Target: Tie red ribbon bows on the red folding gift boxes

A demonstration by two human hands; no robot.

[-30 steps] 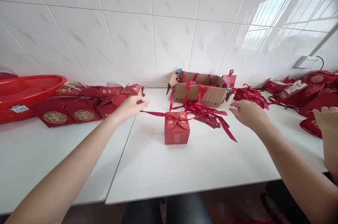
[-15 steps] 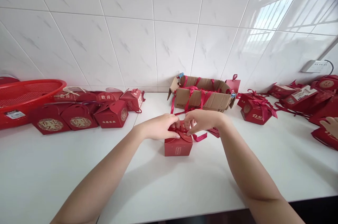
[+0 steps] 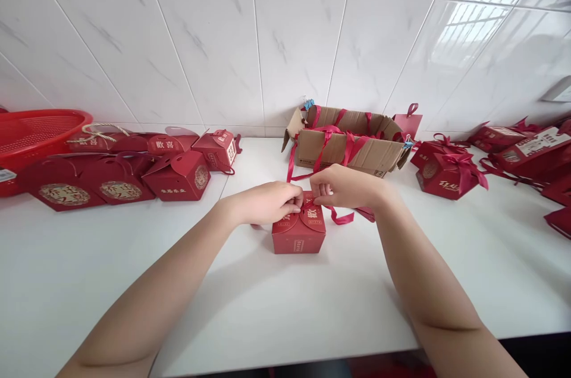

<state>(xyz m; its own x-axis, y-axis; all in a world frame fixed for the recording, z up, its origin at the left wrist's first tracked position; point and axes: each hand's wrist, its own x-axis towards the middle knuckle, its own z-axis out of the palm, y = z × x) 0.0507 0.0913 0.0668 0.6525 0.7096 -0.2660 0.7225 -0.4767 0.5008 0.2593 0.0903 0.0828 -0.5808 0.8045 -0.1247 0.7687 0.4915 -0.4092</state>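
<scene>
A small red gift box [image 3: 298, 238] with gold lettering stands upright on the white table in front of me. Its rounded top flaps are folded together. My left hand [image 3: 276, 201] pinches the red ribbon at the left of the flaps. From the right, my right hand [image 3: 341, 188] has its fingertips closed on the ribbon at the top of the box. A loose tail of red ribbon [image 3: 341, 219] trails onto the table beside the box. The crossing of the ribbon is partly hidden by my fingers.
Behind the box stands an open cardboard carton [image 3: 343, 149] draped with red ribbons, clips at its corners. Several red boxes [image 3: 178, 176] and a red plastic basket [image 3: 40, 134] are at the left. More red boxes, one with a bow [image 3: 448, 173], sit at the right.
Both hands have drawn closer over the flaps, and the right fingertips have closed on the ribbon. The view has shifted slightly; another person's hand at the far right is out of view.
</scene>
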